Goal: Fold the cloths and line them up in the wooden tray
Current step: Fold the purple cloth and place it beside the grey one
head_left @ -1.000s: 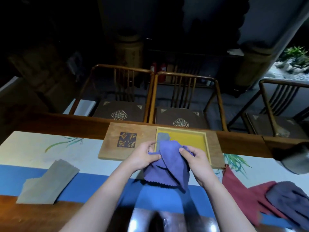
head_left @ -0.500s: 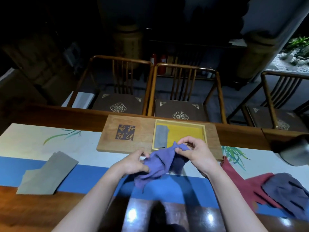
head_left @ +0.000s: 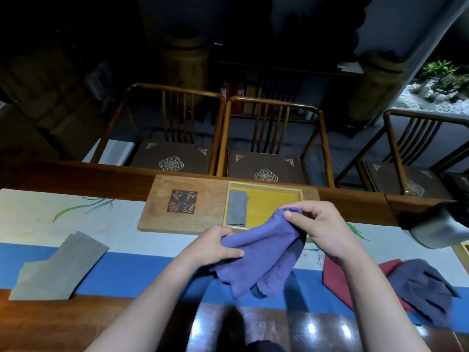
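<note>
Both hands hold a purple cloth above the table, in front of the wooden tray. My left hand grips its left edge. My right hand pinches its upper right corner, and the rest hangs down in loose folds. The tray has a yellow-lined recess with a folded grey cloth standing along its left side. A flat grey cloth lies at the left, and a red cloth and a dark purple cloth lie at the right.
A white and blue table runner covers the wooden table. Three wooden chairs stand behind the far edge. A dark rounded vessel sits at the right edge of the table.
The hands have drawn apart, stretching the purple cloth sideways. It has come off the tray recess, which uncovers the grey cloth there.
</note>
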